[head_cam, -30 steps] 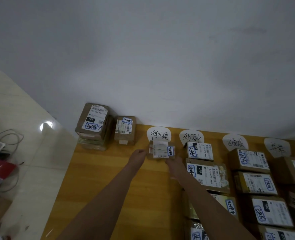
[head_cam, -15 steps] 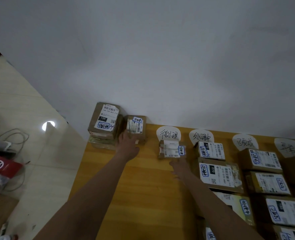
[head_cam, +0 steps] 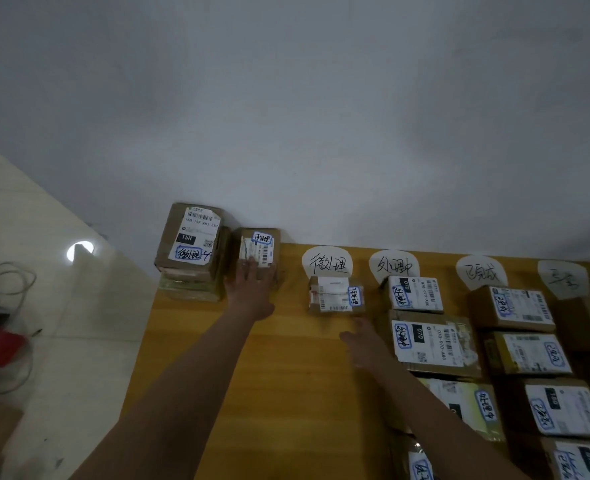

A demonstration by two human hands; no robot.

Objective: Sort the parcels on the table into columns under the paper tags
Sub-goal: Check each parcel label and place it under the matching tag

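two arms stretched forward, left hand (head_cam: 250, 289) flat on small parcel (head_cam: 260, 245), right hand (head_cam: 361, 341) slack, empty, over table (head_cam: 286, 375)

The tabletop (head_cam: 269, 375) is finished in orange-yellow wood grain. The parcels (head_cam: 167, 244) are covered in brown cardboard and marked with white labels (head_cam: 435, 348), black barcodes and blue-outlined stickers (head_cam: 402, 336). The paper tags (head_cam: 326, 265) are lettered black on white.
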